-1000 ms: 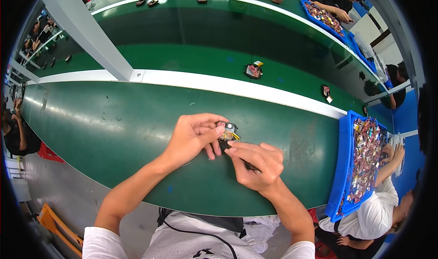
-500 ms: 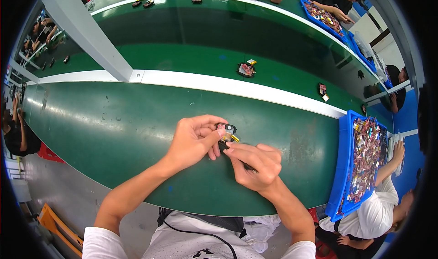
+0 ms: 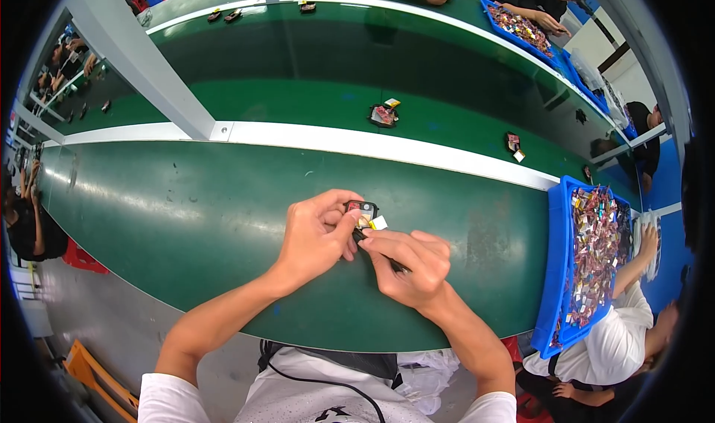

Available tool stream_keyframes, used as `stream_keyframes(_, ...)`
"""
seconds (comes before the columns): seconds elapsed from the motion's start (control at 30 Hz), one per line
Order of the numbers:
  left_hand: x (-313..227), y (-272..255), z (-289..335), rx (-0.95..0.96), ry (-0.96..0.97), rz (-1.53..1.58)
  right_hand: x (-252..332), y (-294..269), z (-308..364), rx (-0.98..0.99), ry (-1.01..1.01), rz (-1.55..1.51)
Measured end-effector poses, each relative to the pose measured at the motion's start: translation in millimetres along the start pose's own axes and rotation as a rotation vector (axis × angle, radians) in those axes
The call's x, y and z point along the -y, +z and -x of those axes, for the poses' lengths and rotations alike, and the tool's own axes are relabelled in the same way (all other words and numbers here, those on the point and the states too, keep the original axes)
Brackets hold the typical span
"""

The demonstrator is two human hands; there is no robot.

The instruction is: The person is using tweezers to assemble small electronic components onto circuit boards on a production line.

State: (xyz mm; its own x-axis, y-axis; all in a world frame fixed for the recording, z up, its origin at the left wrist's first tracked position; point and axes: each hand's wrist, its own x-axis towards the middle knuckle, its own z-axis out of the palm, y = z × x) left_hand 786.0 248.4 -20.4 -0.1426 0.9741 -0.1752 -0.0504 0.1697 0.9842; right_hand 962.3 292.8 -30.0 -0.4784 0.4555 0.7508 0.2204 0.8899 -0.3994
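We have the small dark casing (image 3: 366, 208), innards exposed, over the green counter (image 3: 223, 222), at twelve o'clock from our body. A white-and-yellow piece (image 3: 379, 223) juts from it toward four o'clock. It looks light and stiff-rimmed but delicate inside, so we judge the outer edges the best hold. Our left hand (image 3: 313, 233) has its fingers pinched on the casing from nine o'clock; our right hand (image 3: 413, 266), at four, has its fingers closed around a slim dark tool (image 3: 400, 266). Between three and four stands a blue tray (image 3: 555, 266) of small parts.
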Motion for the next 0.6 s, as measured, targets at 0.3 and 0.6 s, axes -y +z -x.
stream_keyframes(0.3, -24.0, -41.9, -89.9, -0.249, 0.182, -0.045, -5.4, -8.1, -5.3, -0.152, 0.053, -0.068)
stream_keyframes(0.6, -27.9, -98.3, -165.8, -0.944, 0.429, -1.195, -6.0, -5.8, -2.3, -0.136, 0.091, -0.128)
